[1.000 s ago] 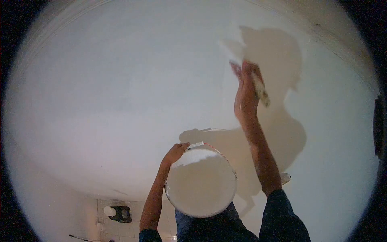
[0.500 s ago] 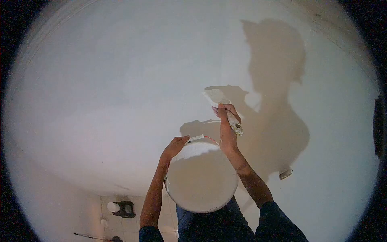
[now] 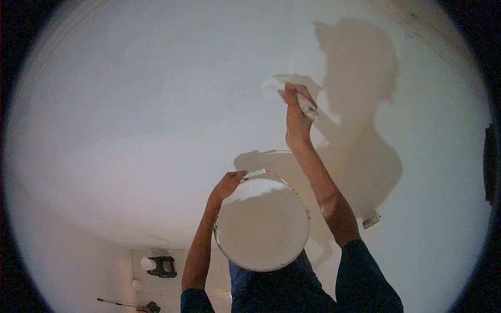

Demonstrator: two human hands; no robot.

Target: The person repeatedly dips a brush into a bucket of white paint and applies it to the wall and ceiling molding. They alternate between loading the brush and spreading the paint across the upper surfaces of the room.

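Observation:
My right hand is closed round the handle of a putty knife, whose pale, motion-blurred blade lies against or close to the white wall. Below and to the left, my left hand grips the white handle grip of a round bucket in front of my body. White material shows inside the bucket near its upper edge, and the rest of its inside is in shadow.
A small box is on the wall at the lower right. At the lower left, a black stool-like object and a white round item stand on the tiled floor. A dark object is at the far right.
My right hand and the putty knife have moved up along the wall, away from the bucket. The bucket and my left hand have shifted up slightly in view.

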